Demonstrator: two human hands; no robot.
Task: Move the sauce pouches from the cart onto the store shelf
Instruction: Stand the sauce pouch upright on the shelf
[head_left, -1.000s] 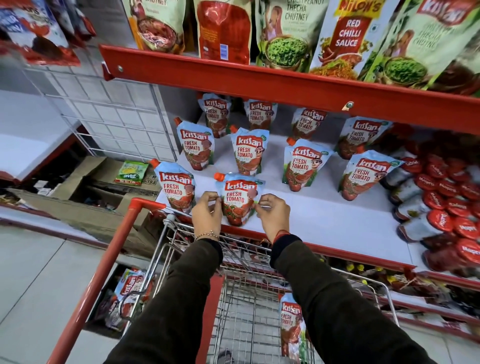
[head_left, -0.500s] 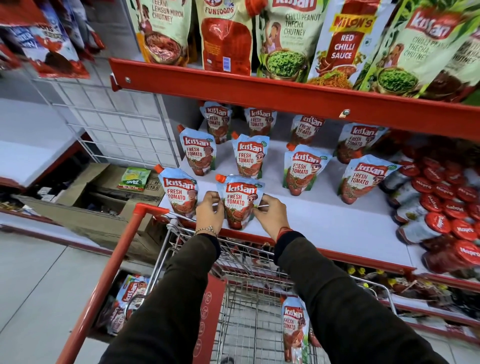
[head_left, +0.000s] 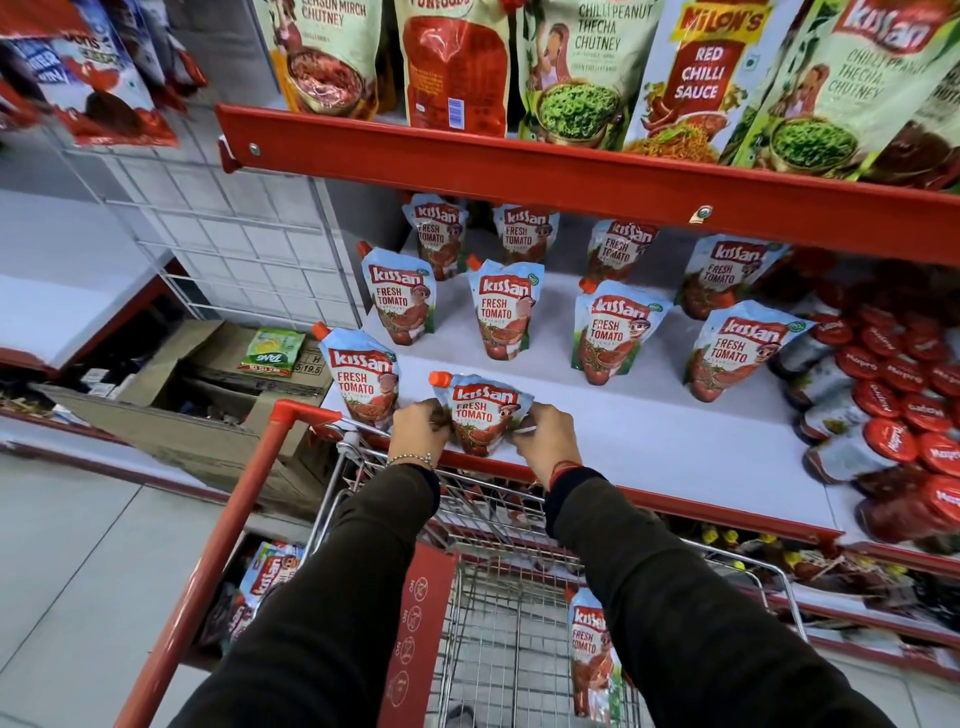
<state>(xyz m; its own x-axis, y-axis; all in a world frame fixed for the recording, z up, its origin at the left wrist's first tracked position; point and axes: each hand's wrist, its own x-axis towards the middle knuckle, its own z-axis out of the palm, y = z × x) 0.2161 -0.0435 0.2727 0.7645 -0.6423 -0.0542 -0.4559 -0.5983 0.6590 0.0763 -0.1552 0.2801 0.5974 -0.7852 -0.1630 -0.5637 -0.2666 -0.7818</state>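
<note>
A blue Kissan Fresh Tomato sauce pouch (head_left: 480, 413) with an orange spout stands at the front edge of the white store shelf (head_left: 649, 431). My left hand (head_left: 418, 431) grips its left side and my right hand (head_left: 545, 441) grips its right side. Several matching pouches stand in rows behind it, one (head_left: 361, 379) just to its left. Below my arms is the wire cart (head_left: 498, 597) with a red handle; one more pouch (head_left: 592, 660) stands inside it.
A red-edged upper shelf (head_left: 571, 176) carries chutney and chilli sauce pouches overhead. Red-capped jars (head_left: 893, 415) lie stacked at the shelf's right end. Open cardboard boxes (head_left: 208, 395) sit on the floor to the left. More pouches (head_left: 270, 571) lie low beside the cart.
Both hands stay on the same pouch at the shelf front; they have shifted slightly lower along its sides. The camera has tilted up a little.
</note>
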